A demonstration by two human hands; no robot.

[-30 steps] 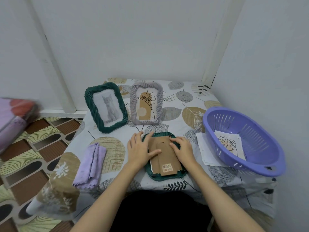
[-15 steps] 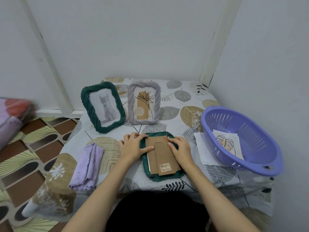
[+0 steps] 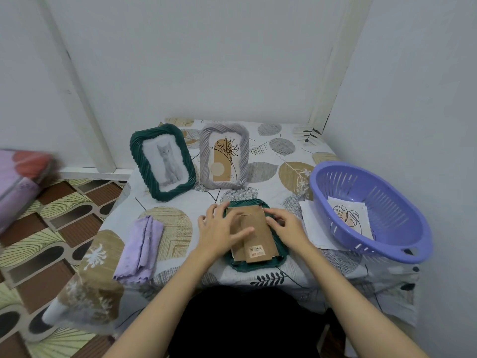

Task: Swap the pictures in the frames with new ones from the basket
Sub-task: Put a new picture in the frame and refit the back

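A dark green frame (image 3: 280,257) lies face down in front of me, its brown cardboard back (image 3: 255,228) facing up. My left hand (image 3: 219,232) lies flat on the back's left side, thumb stretched across it. My right hand (image 3: 285,224) presses its fingertips on the back's right edge. Behind stand a green frame with a cat picture (image 3: 162,161) and a grey frame with a plant print (image 3: 224,156). The purple basket (image 3: 402,228) at the right holds a leaf drawing (image 3: 348,217).
Loose white sheets (image 3: 309,220) lie under the basket's left edge. A folded lilac cloth (image 3: 140,250) rests at the front left of the patterned tablecloth (image 3: 271,166). Walls close in behind and to the right; patterned floor lies to the left.
My left hand has slid from the frame's left rim back onto the cardboard back, thumb now across it. My right hand stays on the right edge.
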